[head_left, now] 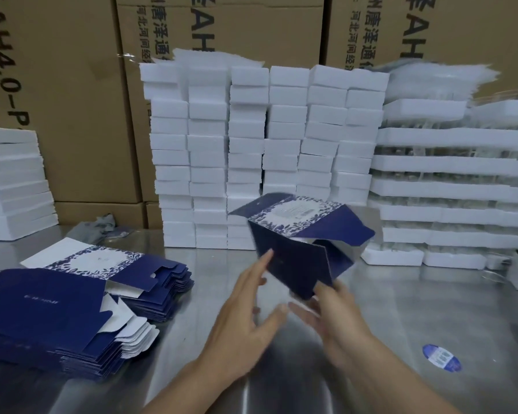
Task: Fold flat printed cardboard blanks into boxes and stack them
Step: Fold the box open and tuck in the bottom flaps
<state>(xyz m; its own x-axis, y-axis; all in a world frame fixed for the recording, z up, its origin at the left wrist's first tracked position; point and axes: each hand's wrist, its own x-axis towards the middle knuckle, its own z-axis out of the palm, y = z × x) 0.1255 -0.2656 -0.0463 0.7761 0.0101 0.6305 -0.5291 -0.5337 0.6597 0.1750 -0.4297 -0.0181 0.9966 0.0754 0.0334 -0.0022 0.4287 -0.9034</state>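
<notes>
Above steel table (407, 306), right hand (338, 321) grips half-folded box (293, 264); left hand (243, 321), fingers straight, touches its side.

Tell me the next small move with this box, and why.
Probably press the box square. It is half-opened and skewed in the air. The left hand lays straight fingers on its side panel, the right hand pinches its lower corner, and its end flaps stand unfolded.

a navy box (293, 264), half opened and tilted, is held in mid-air, floral white panel on top, flaps loose. flat blanks (42, 318) lie in two piles at left
</notes>
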